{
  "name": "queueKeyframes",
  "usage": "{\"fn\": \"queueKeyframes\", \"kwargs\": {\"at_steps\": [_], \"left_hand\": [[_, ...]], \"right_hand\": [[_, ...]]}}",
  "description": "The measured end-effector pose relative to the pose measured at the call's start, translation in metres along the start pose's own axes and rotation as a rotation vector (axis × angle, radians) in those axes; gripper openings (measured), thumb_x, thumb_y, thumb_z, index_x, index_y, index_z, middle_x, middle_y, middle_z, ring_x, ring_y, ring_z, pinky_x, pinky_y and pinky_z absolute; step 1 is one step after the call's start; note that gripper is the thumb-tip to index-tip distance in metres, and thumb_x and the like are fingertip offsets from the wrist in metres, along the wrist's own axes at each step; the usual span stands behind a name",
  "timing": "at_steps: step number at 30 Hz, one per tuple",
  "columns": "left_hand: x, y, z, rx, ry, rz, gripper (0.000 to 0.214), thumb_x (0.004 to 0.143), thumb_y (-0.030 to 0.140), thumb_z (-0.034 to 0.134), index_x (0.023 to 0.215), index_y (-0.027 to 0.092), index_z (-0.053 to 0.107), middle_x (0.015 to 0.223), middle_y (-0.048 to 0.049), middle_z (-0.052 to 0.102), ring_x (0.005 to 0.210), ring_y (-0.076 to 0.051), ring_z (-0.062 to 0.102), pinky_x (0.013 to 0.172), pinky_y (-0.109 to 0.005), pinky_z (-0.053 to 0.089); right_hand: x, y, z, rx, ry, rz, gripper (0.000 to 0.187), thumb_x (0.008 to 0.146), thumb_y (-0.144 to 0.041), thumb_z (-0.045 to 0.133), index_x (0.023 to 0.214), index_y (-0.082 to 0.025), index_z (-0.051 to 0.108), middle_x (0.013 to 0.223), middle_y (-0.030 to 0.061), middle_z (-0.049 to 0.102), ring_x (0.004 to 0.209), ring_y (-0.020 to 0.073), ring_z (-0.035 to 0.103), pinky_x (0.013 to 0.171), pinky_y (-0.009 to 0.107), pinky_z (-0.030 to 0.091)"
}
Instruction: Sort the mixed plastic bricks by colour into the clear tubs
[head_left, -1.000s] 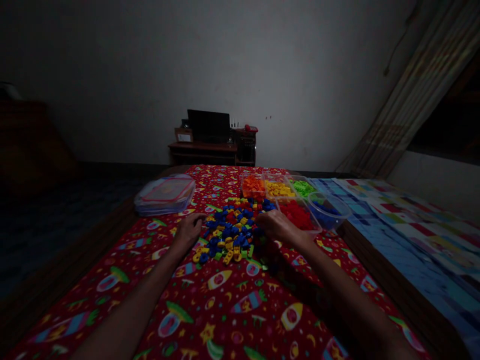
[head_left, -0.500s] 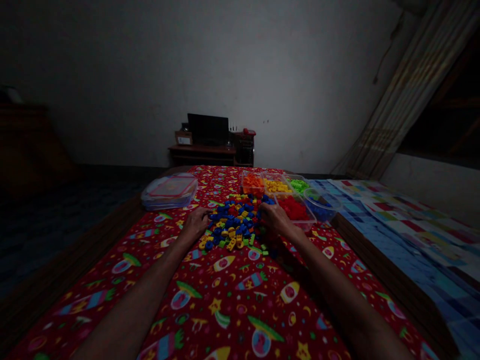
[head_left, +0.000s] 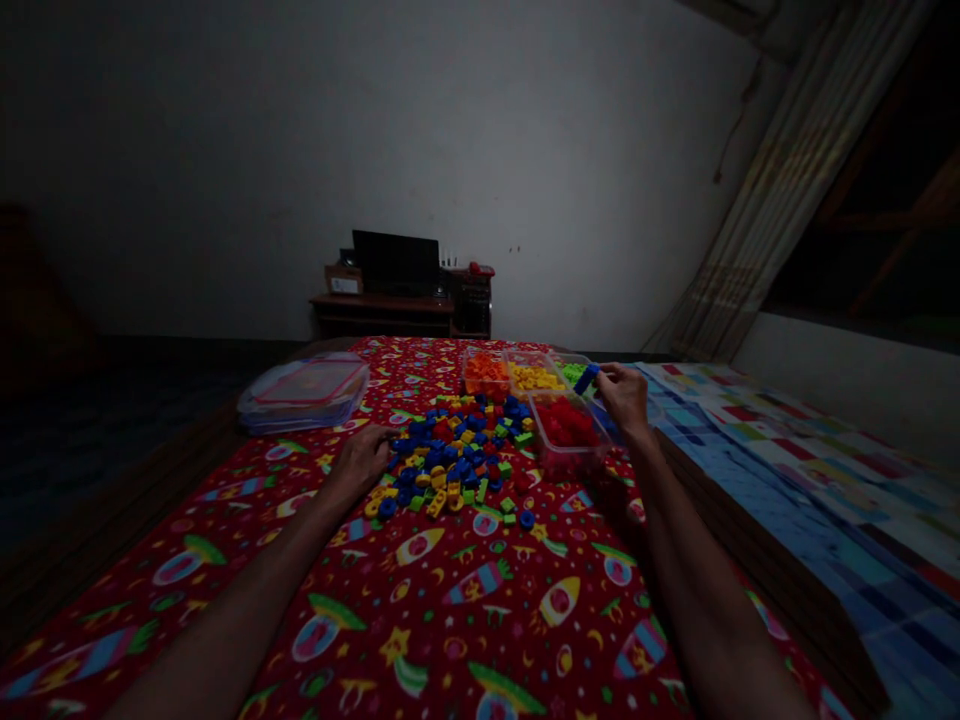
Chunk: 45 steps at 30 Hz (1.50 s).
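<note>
Two-handed over bricks and boxes

In the head view, pinched a blue brick (head_left: pixel 586 379) between the fingertips of the right hand (head_left: pixel 625 397), with the grip narrow and the brick tilted. Held it up to the right of the pile (head_left: pixel 450 455), in line with the green box (head_left: pixel 568 356); could not tell its height above the rim.

Rested the left hand (head_left: pixel 364 462) low over the cloth (head_left: pixel 574 665), fingers curled, at the left edge of the pile. Touched, or all but touched, the outermost blue bricks there; could not tell of anything held in it.

Had the pile spread loosely across the middle of the cloth, mostly blue and yellow, with red and green mixed in. Saw a blue ring (head_left: pixel 527 520) apart on the near side, just right of some loose green bricks (head_left: pixel 508 512).

Found the orange box (head_left: pixel 486 390), the yellow box (head_left: pixel 537 391) and the green box in a row beyond the pile, left to right, each with bricks of its colour. Found the red box (head_left: pixel 574 461) nearer, and just right of it the tub (head_left: pixel 612 430) of blue bricks, partly hidden behind the right hand.

Saw lids (head_left: pixel 306 395) stacked at far left, well apart from the pile. Made out a monitor (head_left: pixel 396 262) on a desk (head_left: pixel 379 312) farther off, and a checked cover (head_left: pixel 750 490) at right.
</note>
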<state>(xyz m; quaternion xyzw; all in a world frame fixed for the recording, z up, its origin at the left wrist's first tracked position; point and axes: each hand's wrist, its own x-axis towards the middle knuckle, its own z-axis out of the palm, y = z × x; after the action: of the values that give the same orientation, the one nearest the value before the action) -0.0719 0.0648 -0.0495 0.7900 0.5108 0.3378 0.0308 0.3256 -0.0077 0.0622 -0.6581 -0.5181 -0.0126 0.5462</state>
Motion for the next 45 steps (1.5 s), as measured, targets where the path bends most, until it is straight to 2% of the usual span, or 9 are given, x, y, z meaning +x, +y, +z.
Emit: {"fn": "queueKeyframes", "kwargs": {"at_steps": [6,10,18,22,25,33,38,42,45], "left_hand": [[0.001,-0.004,0.003,0.015,0.013,-0.002,0.041,0.072,0.03,0.035,0.09,0.016,0.068,0.097,-0.0118,0.07,0.093,-0.025,0.064,0.087,-0.034,0.049],[0.002,-0.003,0.003,0.02,0.004,-0.012,0.041,0.072,0.031,0.035,0.092,0.016,0.067,0.098,-0.0124,0.07,0.093,-0.025,0.064,0.087,-0.034,0.048],[0.001,-0.003,0.003,-0.003,0.021,0.008,0.039,0.073,0.03,0.036,0.092,0.016,0.067,0.098,-0.0123,0.069,0.092,-0.025,0.064,0.088,-0.034,0.048],[0.002,0.001,0.003,-0.017,0.039,-0.021,0.044,0.079,0.035,0.033,0.101,0.014,0.066,0.106,-0.0141,0.068,0.1,-0.026,0.062,0.093,-0.037,0.046],[0.003,0.002,0.007,-0.062,-0.007,-0.03,0.053,0.082,0.041,0.031,0.115,0.011,0.061,0.12,-0.0149,0.063,0.111,-0.027,0.058,0.099,-0.04,0.042],[0.009,0.023,0.002,-0.224,-0.186,-0.069,0.054,0.083,0.046,0.034,0.121,0.017,0.059,0.12,-0.008,0.064,0.11,-0.025,0.059,0.097,-0.037,0.044],[0.012,0.031,-0.013,-0.301,-0.202,-0.044,0.054,0.077,0.046,0.045,0.118,0.016,0.061,0.114,-0.0098,0.067,0.103,-0.026,0.061,0.089,-0.038,0.049],[0.017,0.03,-0.02,-0.271,-0.127,-0.001,0.046,0.074,0.047,0.05,0.103,0.017,0.068,0.105,-0.01,0.069,0.095,-0.025,0.063,0.084,-0.036,0.051],[0.017,0.039,-0.022,-0.253,-0.235,0.113,0.037,0.072,0.043,0.055,0.094,0.019,0.071,0.097,-0.008,0.069,0.088,-0.023,0.064,0.08,-0.033,0.051]], "right_hand": [[0.013,0.032,-0.024,-0.447,0.034,0.045,0.036,0.078,-0.02,0.045,0.1,-0.008,0.071,0.091,0.0174,0.072,0.086,0.0249,0.067,0.08,0.033,0.048],[0.01,0.019,-0.02,-0.532,-0.029,-0.04,0.036,0.08,-0.016,0.045,0.104,-0.01,0.071,0.1,0.0165,0.07,0.093,0.0242,0.066,0.085,0.032,0.046],[-0.047,-0.031,0.051,-0.365,-0.494,-0.381,0.03,0.088,-0.018,0.042,0.094,-0.014,0.071,0.087,0.0112,0.071,0.079,0.0178,0.064,0.074,0.026,0.045],[-0.086,-0.031,0.086,-0.274,-0.635,-0.539,0.041,0.093,-0.035,0.04,0.127,-0.016,0.053,0.121,0.0159,0.059,0.112,0.0235,0.053,0.093,0.035,0.04],[-0.1,-0.026,0.099,-0.294,-0.719,-0.542,0.047,0.095,-0.039,0.035,0.136,-0.018,0.043,0.13,0.0173,0.05,0.123,0.0263,0.044,0.099,0.042,0.035],[-0.094,-0.012,0.102,-0.221,-0.77,-0.591,0.038,0.083,-0.011,0.05,0.121,-0.01,0.055,0.11,0.0153,0.059,0.106,0.0217,0.053,0.091,0.032,0.04],[-0.095,-0.025,0.096,-0.146,-0.668,-0.611,0.027,0.085,-0.012,0.05,0.11,-0.013,0.06,0.104,0.013,0.062,0.098,0.0202,0.055,0.083,0.029,0.04],[-0.105,-0.039,0.093,-0.223,-0.752,-0.654,0.023,0.087,-0.019,0.051,0.107,-0.016,0.061,0.095,0.0094,0.064,0.085,0.0167,0.057,0.074,0.024,0.038],[-0.112,-0.043,0.093,-0.297,-0.829,-0.709,0.02,0.085,-0.013,0.049,0.099,-0.015,0.063,0.093,0.009,0.063,0.081,0.0156,0.056,0.07,0.023,0.037]]}}
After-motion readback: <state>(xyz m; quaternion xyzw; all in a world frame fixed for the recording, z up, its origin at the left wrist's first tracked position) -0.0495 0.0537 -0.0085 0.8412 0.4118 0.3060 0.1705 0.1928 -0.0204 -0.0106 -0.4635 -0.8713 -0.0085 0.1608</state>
